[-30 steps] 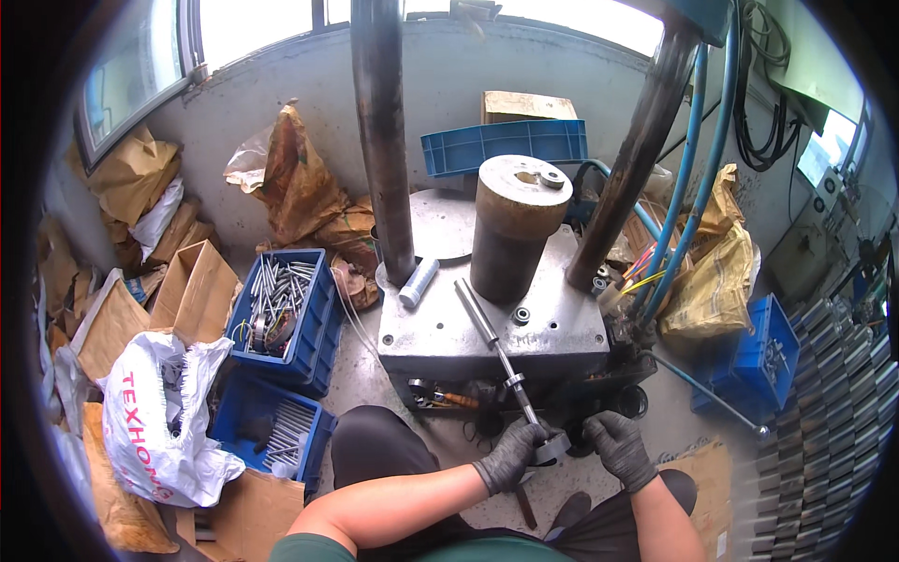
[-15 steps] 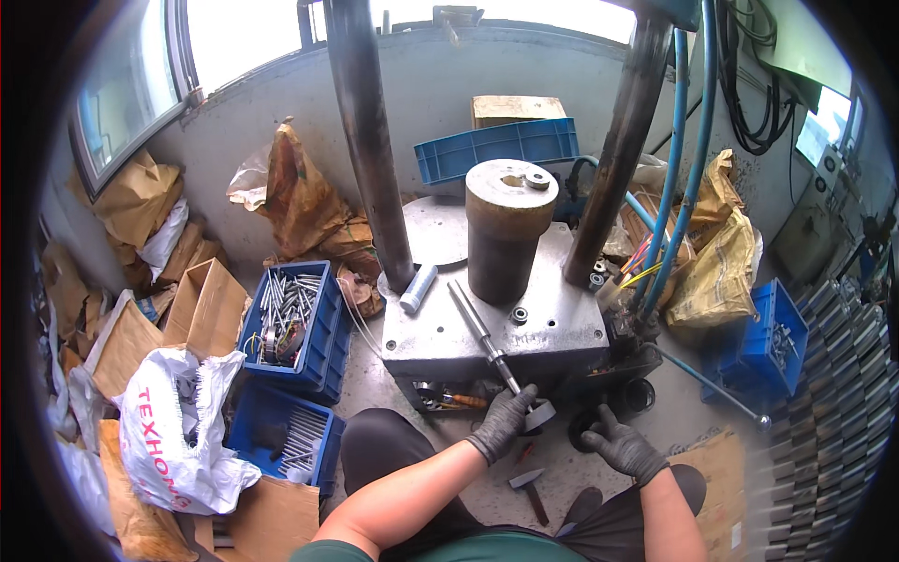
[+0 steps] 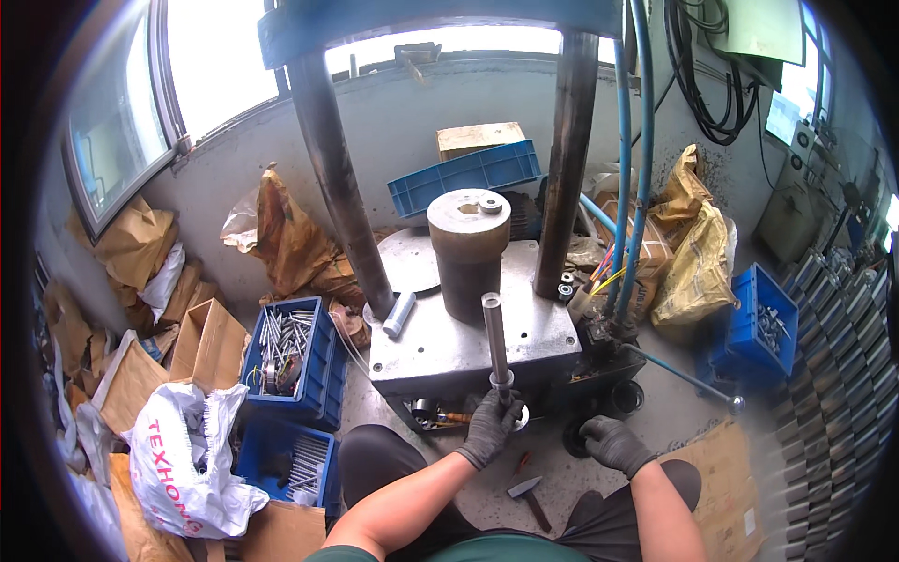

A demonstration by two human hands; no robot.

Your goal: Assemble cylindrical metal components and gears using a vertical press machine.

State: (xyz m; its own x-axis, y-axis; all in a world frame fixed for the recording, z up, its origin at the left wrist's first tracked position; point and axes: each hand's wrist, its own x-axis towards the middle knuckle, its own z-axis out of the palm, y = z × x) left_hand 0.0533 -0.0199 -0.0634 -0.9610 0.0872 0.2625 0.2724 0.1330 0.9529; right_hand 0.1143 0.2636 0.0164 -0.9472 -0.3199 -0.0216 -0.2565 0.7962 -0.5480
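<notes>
My left hand point(image 3: 488, 431), in a dark glove, is closed around the lower part of a steel shaft point(image 3: 496, 342). The shaft stands nearly upright before the press table, with a collar just above my fingers and a pale round end below them. My gloved right hand point(image 3: 615, 445) hangs beside a dark round pot point(image 3: 575, 436), its fingers bent and drawn together; whatever they may hold is hidden. Behind the shaft a thick steel cylinder point(image 3: 468, 253) stands on the press table point(image 3: 412, 354), with a small bearing point(image 3: 490, 202) on top.
A grey tube point(image 3: 400, 315) lies on the table's left. Press columns point(image 3: 565, 159) rise behind. Blue crates point(image 3: 328, 375) of metal parts stand left, another crate point(image 3: 754, 328) right. A hammer point(image 3: 530, 501) lies between my legs. Stacked metal bars point(image 3: 833, 375) line the right side.
My left hand has swung the shaft from a leftward slant to nearly upright. My right hand's fingers have drawn closer together by the pot. The whole view has shifted.
</notes>
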